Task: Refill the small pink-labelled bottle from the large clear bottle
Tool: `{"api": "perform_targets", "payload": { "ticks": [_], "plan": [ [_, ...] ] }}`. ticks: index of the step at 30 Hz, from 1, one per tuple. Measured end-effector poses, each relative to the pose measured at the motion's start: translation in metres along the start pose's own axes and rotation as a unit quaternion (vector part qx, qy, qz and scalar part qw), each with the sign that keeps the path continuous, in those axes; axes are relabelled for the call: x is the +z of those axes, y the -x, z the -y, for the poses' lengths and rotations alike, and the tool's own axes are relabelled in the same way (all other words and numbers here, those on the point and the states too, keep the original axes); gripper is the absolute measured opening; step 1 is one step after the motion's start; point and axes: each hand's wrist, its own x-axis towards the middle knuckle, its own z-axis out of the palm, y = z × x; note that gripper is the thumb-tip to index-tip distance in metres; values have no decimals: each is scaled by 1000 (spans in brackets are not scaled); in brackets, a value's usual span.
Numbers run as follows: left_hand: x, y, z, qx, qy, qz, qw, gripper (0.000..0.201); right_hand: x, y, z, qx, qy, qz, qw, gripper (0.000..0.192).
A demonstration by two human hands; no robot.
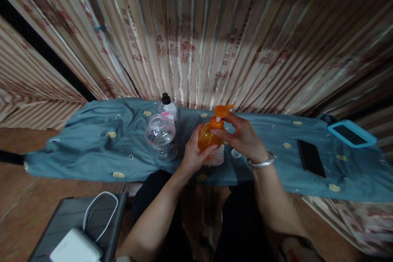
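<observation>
the left hand (193, 153) is wrapping around the body of an orange pump bottle (208, 137), fingers curled closed against its side. the right hand (242, 137) is pinching the bottle's orange pump head (221, 112) at the collar, fingertips closed on it, a silver bangle (261, 162) sitting at the wrist. the bottle is standing upright near the front edge of the surface (92, 147), which is draped in a blue-grey cloth, and its base is resting on a small white pad (218, 157).

just left of the bottle, almost touching the left hand, a clear glass jar (160, 136) is standing, with a clear bottle with a black cap (168, 108) right behind it. a small white cap (236, 154) is lying just right of the bottle, under the right hand.

open cloth is stretching far to the left of the jar. to the right, a stretch of bare cloth is lying before a black phone (310, 158), and a blue-cased tablet (351, 134) is sitting at the far right edge. a curtain (215, 41) is hanging close behind the back edge.
</observation>
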Motion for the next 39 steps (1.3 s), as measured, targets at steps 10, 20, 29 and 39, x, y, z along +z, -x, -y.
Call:
{"api": "perform_targets", "payload": {
  "ticks": [10, 20, 29, 39],
  "plan": [
    [0, 0, 0, 3, 1, -9, 1000, 76, -5, 4, -2, -21, -16, 29, 999, 51],
    [-1, -1, -1, 10, -10, -9, 1000, 75, -4, 4, 2, -17, 11, -13, 1000, 66],
    [-1, -2, 0, 18, -18, -9, 1000, 76, -1, 2, 7, 1, 43, -50, 998, 46],
    [-2, -3, -3, 16, -19, -9, 1000, 75, 0, 4, 5, 7, 30, -44, 999, 36]
  ]
}}
